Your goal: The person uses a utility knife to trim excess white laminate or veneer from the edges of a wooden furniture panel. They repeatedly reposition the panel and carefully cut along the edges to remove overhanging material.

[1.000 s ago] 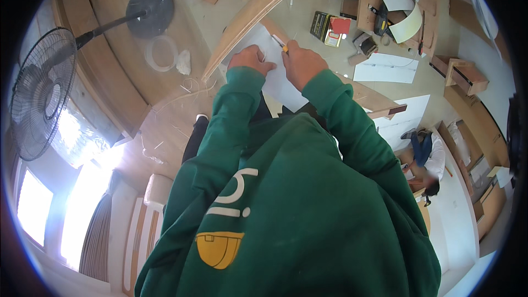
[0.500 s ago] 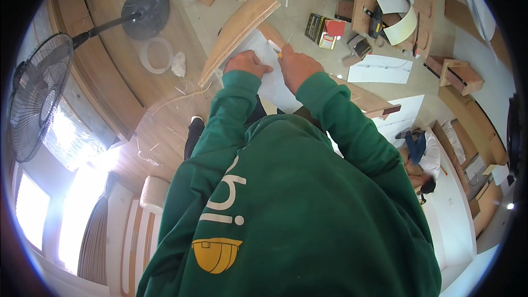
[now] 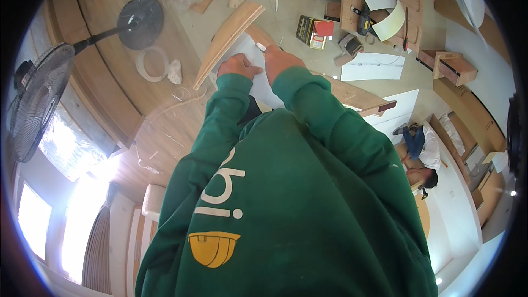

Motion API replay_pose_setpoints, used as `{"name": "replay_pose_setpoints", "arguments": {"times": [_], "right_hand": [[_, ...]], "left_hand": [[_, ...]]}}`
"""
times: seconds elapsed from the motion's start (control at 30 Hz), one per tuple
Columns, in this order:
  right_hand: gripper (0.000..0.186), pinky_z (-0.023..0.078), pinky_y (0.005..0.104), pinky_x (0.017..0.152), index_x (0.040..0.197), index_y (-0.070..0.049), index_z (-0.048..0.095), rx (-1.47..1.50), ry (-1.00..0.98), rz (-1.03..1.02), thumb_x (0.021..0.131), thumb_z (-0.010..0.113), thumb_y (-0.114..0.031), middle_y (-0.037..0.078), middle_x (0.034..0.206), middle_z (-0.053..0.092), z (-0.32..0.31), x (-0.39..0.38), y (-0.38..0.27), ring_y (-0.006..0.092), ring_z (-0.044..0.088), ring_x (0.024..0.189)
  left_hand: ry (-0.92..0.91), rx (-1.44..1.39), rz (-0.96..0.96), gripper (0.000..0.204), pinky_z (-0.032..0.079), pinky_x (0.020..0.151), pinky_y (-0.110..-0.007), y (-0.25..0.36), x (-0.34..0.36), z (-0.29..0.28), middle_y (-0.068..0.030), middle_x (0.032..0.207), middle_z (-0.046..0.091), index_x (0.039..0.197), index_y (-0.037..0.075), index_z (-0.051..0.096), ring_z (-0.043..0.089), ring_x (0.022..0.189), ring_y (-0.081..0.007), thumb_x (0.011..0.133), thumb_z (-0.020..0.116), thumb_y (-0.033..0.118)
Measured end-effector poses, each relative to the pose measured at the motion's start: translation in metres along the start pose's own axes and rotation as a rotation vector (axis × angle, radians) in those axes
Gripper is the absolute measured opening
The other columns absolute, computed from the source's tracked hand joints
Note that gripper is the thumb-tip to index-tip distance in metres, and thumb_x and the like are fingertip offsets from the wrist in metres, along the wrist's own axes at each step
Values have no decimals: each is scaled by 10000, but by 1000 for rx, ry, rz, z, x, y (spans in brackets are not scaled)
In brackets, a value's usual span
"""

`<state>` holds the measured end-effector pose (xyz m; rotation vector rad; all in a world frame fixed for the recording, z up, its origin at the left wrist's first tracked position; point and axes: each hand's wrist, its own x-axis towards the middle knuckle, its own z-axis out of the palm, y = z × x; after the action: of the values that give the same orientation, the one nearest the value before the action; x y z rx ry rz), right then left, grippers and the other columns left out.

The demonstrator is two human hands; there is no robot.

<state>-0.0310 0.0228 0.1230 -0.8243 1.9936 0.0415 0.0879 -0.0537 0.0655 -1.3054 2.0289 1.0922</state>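
My left hand (image 3: 235, 67) is curled on a white sheet (image 3: 264, 87) lining a wooden board with a thick layered edge (image 3: 228, 41); its fingers press together at the sheet, near that edge. Just to its right, my right hand (image 3: 283, 62) grips a slim cutter knife (image 3: 260, 47), whose pale front part pokes past my fingers over the sheet; the rest is hidden in my fist. A longer wooden piece (image 3: 346, 91) extends to the right behind my forearm.
At left stand a pedestal fan (image 3: 41, 93) and wooden panels (image 3: 99, 71). Beyond my hands are cans (image 3: 313, 33), a workpiece with curved offcuts, a drill (image 3: 363, 22) and a white strip (image 3: 371, 67). A co-worker (image 3: 421, 154) is low at right among drawers and boards.
Both hands and the board have shifted left in the picture, along with some surroundings. The knife shows less beyond my right fingers. The co-worker's arms and head have moved slightly.
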Motion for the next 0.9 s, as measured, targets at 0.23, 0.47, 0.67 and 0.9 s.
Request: {"name": "replay_pose_setpoints", "arguments": {"times": [0.23, 0.47, 0.67, 0.9], "right_hand": [[221, 523, 454, 787, 1050, 6, 543, -37, -46, 40, 864, 534, -114, 224, 948, 661, -8, 2, -6, 372, 652, 911], [301, 528, 419, 819, 1047, 19, 570, -21, -23, 95, 803, 651, -139, 226, 972, 665, -5, 5, -11, 350, 657, 954], [245, 517, 460, 807, 1072, 9, 542, -147, -100, 38, 897, 475, -148, 234, 975, 656, -10, 9, -13, 384, 647, 927], [232, 517, 466, 800, 1049, 3, 543, -105, -45, 100, 899, 478, -162, 241, 967, 656, -6, 9, -11, 390, 648, 912]], "left_hand": [[11, -1, 20, 365, 514, 715, -375, 0, 2, -1, -113, 792, 685, 773, 78, 665, 655, 755, -287, 578, 836, 334], [3, 5, 42, 354, 508, 758, -386, -2, 0, 1, -114, 827, 685, 827, 81, 670, 652, 839, -300, 616, 823, 320], [-45, -18, 23, 357, 502, 783, -398, -2, 0, 0, -117, 856, 686, 844, 95, 673, 651, 871, -311, 623, 822, 333], [-39, -56, 7, 377, 509, 757, -403, -3, 2, 3, -102, 859, 688, 849, 94, 674, 654, 840, -308, 610, 823, 344]]}}
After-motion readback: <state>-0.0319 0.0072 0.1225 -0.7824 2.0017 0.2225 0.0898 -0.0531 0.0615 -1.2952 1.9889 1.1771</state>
